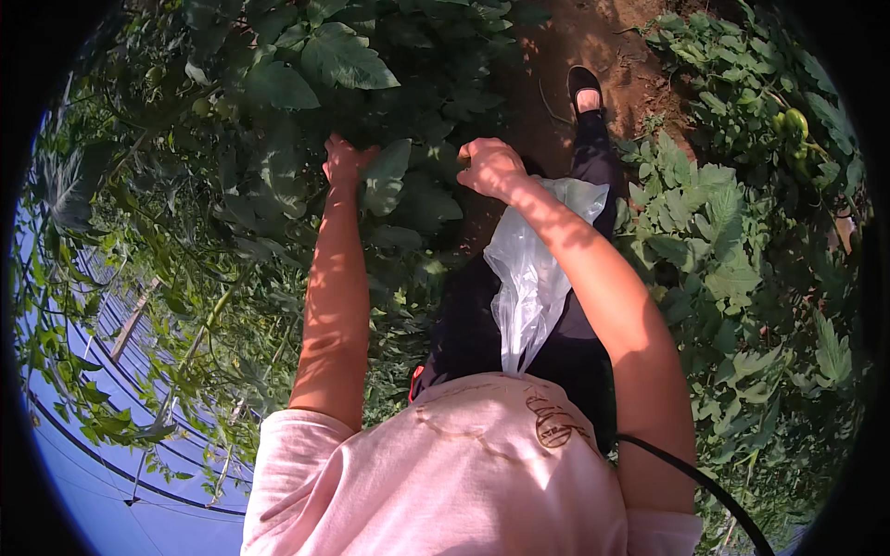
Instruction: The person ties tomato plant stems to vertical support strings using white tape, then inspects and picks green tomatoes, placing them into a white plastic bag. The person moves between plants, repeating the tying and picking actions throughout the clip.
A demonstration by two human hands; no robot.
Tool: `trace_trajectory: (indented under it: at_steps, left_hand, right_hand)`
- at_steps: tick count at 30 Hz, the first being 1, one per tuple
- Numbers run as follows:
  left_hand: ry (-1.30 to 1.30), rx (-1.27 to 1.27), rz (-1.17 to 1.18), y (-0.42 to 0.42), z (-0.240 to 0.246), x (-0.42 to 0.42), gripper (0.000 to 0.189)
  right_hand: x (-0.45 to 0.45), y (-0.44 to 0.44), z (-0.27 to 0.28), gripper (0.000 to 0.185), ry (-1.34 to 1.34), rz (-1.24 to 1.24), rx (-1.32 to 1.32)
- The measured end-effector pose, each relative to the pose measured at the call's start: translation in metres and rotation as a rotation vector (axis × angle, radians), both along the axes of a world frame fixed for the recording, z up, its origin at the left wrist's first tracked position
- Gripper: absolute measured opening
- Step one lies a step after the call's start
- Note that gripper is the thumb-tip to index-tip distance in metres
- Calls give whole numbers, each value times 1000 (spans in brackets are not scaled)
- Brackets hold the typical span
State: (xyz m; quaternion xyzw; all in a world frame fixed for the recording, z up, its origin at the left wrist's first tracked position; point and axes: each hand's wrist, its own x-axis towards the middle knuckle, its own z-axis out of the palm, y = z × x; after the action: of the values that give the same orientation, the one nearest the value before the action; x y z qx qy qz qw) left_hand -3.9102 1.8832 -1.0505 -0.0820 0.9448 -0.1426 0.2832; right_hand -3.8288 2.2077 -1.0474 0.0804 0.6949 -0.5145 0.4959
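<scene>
My left hand (343,160) reaches into the shaded foliage of a tomato plant (341,59), its wrist beside a broad tomato leaf (386,177). Leaves and shadow obscure its fingertips, so any grip there is unclear. To the right, my right hand (495,167) is at the edge of the same foliage with curled fingers. A gap shows between thumb and fingers, and I see nothing in it. A clear plastic bag (528,264) hangs from my waist in front of my dark trousers, partly under my right forearm.
More tomato plants (730,236) line the right side, bearing green tomatoes (795,124). Small green tomatoes (201,106) hang at the upper left. A bare soil path (626,62) runs between the rows under my shoe (583,82). A black cable (702,479) passes by my right elbow.
</scene>
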Motion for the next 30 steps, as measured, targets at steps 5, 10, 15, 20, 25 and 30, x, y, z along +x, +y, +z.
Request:
trace_trajectory:
  at_steps: [5,10,15,20,25,30]
  left_hand:
    - [-460,178,2,2,-24,22,95]
    - [-422,506,-30,-7,-22,83,70]
    - [-477,181,-179,39,-3,110,31]
    - [-420,282,-230,28,4,155,26]
    - [-172,308,-408,-39,2,241,32]
    - [-169,232,-496,-58,6,289,28]
  right_hand:
    - [45,-11,-9,34,-24,-174,65]
    - [72,-23,6,49,59,-250,69]
    - [94,-47,-3,55,139,-273,84]
    - [100,-61,4,89,47,-267,99]
    - [102,-93,19,66,92,-274,-98]
    - [177,-175,-35,22,593,-143,-165]
